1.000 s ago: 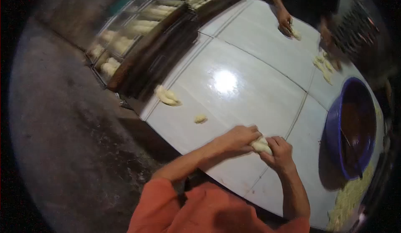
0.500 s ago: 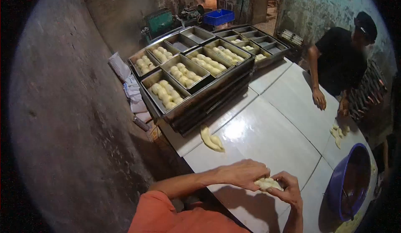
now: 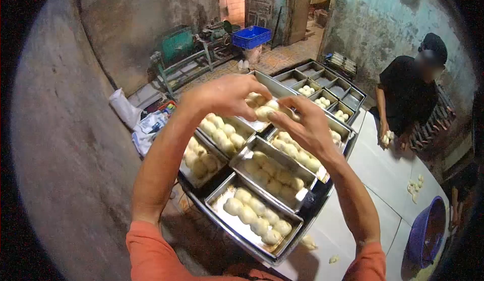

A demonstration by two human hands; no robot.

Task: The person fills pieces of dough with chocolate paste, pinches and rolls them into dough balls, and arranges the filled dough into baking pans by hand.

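Both hands (image 3: 267,112) lifted dough (image 3: 264,112) above pans (image 3: 262,180).

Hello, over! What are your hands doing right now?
Both hands, left and right, hold dough piece. Raised over filled baking tins. Nothing in the way.

A small bakery workroom. Rows of metal loaf tins (image 3: 262,215) filled with shaped dough pieces (image 3: 254,215) sit on a white work table (image 3: 383,170); beyond the tins stand a green machine (image 3: 176,44), a blue crate (image 3: 250,36) and worn, stained walls (image 3: 383,19).
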